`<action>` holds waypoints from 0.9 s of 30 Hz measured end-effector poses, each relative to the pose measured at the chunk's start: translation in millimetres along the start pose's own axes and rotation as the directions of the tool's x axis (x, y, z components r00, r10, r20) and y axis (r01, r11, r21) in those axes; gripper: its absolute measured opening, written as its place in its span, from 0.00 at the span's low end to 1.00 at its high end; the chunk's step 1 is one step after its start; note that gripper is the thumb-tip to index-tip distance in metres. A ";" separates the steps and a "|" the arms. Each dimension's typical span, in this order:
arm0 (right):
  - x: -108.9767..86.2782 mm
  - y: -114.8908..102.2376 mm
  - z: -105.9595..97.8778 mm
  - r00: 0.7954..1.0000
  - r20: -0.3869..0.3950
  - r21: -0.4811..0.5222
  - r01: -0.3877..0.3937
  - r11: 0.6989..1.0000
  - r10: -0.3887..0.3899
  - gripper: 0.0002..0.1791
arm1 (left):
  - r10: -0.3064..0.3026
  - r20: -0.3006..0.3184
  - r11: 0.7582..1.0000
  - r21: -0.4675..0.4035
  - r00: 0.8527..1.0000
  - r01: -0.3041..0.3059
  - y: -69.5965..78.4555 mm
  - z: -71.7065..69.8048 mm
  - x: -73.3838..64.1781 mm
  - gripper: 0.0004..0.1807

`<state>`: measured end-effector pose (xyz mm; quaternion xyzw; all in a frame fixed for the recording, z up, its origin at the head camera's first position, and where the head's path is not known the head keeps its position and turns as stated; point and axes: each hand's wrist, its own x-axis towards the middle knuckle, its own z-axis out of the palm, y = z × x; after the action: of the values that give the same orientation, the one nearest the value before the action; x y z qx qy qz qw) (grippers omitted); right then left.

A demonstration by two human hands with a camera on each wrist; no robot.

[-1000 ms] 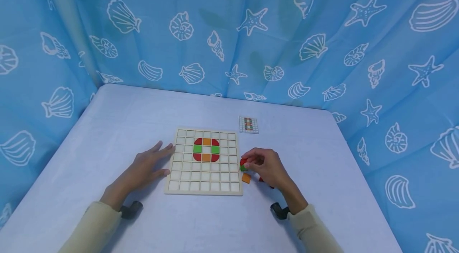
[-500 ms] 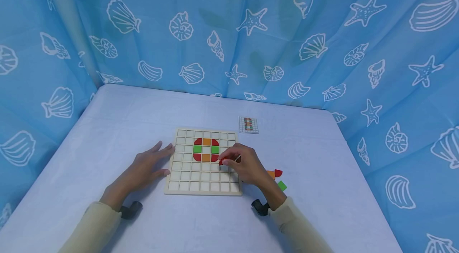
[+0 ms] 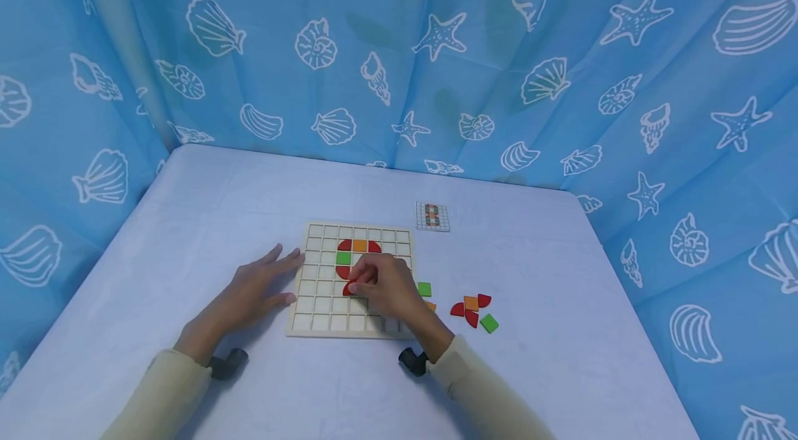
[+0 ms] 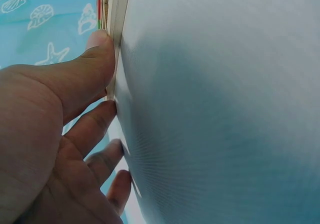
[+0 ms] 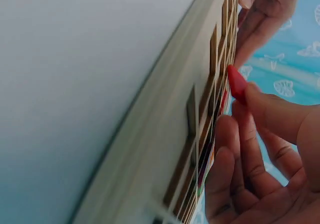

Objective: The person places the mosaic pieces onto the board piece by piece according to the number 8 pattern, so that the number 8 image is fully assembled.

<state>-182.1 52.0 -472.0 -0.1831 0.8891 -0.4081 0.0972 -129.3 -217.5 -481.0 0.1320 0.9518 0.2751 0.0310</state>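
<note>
A wooden grid board (image 3: 312, 323) lies on the white table. My right hand (image 3: 391, 287) is over its middle and pinches a red quarter-round tile (image 5: 237, 84) between thumb and finger, close over a cell just below the laid red tile (image 3: 342, 272). Also set in the grid are a green square tile (image 3: 343, 258), an orange square tile (image 3: 359, 246) and two more red rounded ones; the hand hides the ring's right and lower parts. At the board's left edge, my left hand (image 3: 257, 293) rests with fingers spread, its thumb touching the frame in the left wrist view.
To the board's right lie loose tiles: a green square (image 3: 424, 289), a partly hidden orange one (image 3: 431, 305), and a cluster of red, orange and green pieces (image 3: 472, 303). A small printed pattern card (image 3: 433, 216) lies behind the board. A blue shell-print curtain (image 3: 386, 45) surrounds the table.
My right hand has picked up the red tile from beside the board and carried it left over the grid, below the ring. The left hand has stayed put.
</note>
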 end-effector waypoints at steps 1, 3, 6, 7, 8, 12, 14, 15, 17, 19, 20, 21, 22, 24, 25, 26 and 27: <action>1.0 -1.5 2.1 1.000 0.000 -0.015 -0.004 1.000 0.004 0.06 | -0.003 0.004 1.000 0.002 1.000 0.003 0.1 -0.1 0.2 0.43; 2.9 -3.5 5.8 1.000 -0.003 -0.044 -0.010 0.999 0.010 0.07 | -0.012 0.010 1.000 0.001 1.000 0.012 0.2 0.0 0.5 0.43; 5.5 -5.4 11.1 1.000 -0.012 -0.088 -0.023 0.996 0.022 0.07 | -0.017 0.015 1.000 0.004 1.000 0.017 -0.1 0.4 0.9 0.43; 6.2 -6.2 12.7 1.000 -0.013 -0.107 -0.029 0.994 0.027 0.08 | -0.015 0.015 1.000 0.007 1.000 0.015 -0.3 0.4 1.0 0.43; 6.7 -7.1 14.0 0.999 -0.014 -0.124 -0.030 0.992 0.029 0.08 | -0.013 0.013 1.000 0.006 1.000 0.012 -0.4 0.2 0.9 0.43; 8.0 -12.1 16.8 0.999 -0.015 -0.181 -0.036 0.983 0.033 0.09 | -0.002 0.010 1.000 0.010 1.000 0.002 -1.1 -0.7 0.8 0.43; 8.4 -12.9 16.5 1.000 -0.012 -0.191 -0.030 0.981 0.028 0.09 | 0.000 0.011 1.000 0.008 1.000 0.000 -1.0 -0.9 1.2 0.43; 8.3 -12.9 16.2 1.000 -0.008 -0.190 -0.026 0.981 0.025 0.09 | 0.000 0.011 1.000 0.008 1.000 0.000 -0.9 -1.0 1.4 0.43; 7.8 -11.9 14.8 1.000 0.001 -0.172 -0.024 0.985 0.025 0.08 | 0.002 0.011 1.000 0.009 1.000 -0.002 -0.3 -1.6 1.2 0.43; 6.2 -10.0 12.1 1.000 0.007 -0.137 -0.026 0.990 0.027 0.07 | 0.006 0.008 1.000 0.010 1.000 -0.006 -0.2 -1.7 0.9 0.43; 4.9 -8.7 10.1 1.000 0.009 -0.112 -0.025 0.993 0.026 0.07 | 0.006 0.009 1.000 0.010 1.000 -0.006 0.2 -1.9 0.6 0.43; 3.4 -6.8 7.9 1.000 0.009 -0.089 -0.024 0.996 0.025 0.08 | 0.006 0.008 1.000 0.010 1.000 -0.006 0.2 -1.8 0.4 0.43; 1.7 -4.6 5.2 1.000 0.005 -0.064 -0.029 0.998 0.029 0.08 | 0.005 0.007 1.000 0.008 1.000 -0.005 0.2 -1.4 0.5 0.43; -2.3 0.0 -0.9 1.000 -0.003 -0.025 -0.029 0.999 0.029 0.09 | 0.004 0.004 1.000 0.005 1.000 -0.004 0.1 -0.7 0.7 0.43; -4.5 2.7 -4.2 1.000 -0.007 -0.011 -0.026 1.000 0.026 0.10 | 0.007 0.001 1.000 0.006 1.000 -0.007 0.0 -0.1 0.7 0.43; -6.9 5.5 -7.8 1.000 -0.012 0.002 -0.024 1.000 0.024 0.11 | 0.006 0.001 1.000 0.004 1.000 -0.006 -0.1 0.2 0.8 0.43; -9.4 8.3 -11.2 0.999 -0.018 0.010 -0.031 0.999 0.031 0.11 | 0.007 -0.001 1.000 0.003 1.000 -0.007 -0.5 0.8 1.0 0.43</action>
<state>-179.2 68.5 -470.9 -0.1652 0.8906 -0.4125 0.0963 -130.3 -217.3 -481.9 0.1353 0.9517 0.2740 0.0295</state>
